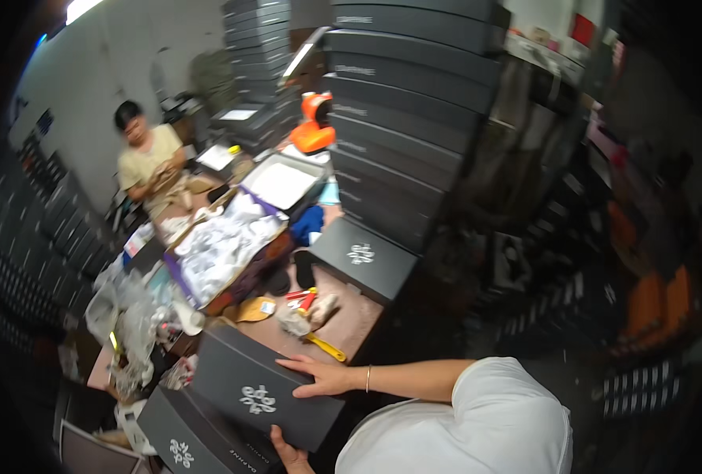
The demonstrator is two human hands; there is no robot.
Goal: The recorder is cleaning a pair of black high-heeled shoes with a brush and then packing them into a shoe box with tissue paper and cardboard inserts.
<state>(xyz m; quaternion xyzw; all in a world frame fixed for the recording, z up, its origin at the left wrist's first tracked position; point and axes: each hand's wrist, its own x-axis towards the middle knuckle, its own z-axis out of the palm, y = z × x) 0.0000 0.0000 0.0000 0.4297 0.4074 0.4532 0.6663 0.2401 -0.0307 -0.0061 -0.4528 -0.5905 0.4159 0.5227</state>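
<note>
A dark grey shoe box (236,371) with a white emblem on its lid lies in front of me at the table's near end. My right hand (323,376), a thin bracelet at its wrist, rests on the far right part of the lid with its fingers stretched apart. At the box's near edge, my left hand (288,453) grips it, thumb up against the side and the other fingers mostly hidden. A second grey shoe box (173,434) with the same kind of emblem sits against it at the lower left.
A yellow-handled brush (326,347) lies beyond the box. Further off stands a carton of white crumpled paper (228,237). Tall stacks of shoe boxes (406,118) rise behind, above a single box (364,254). A person in a yellow shirt (152,154) sits across the table.
</note>
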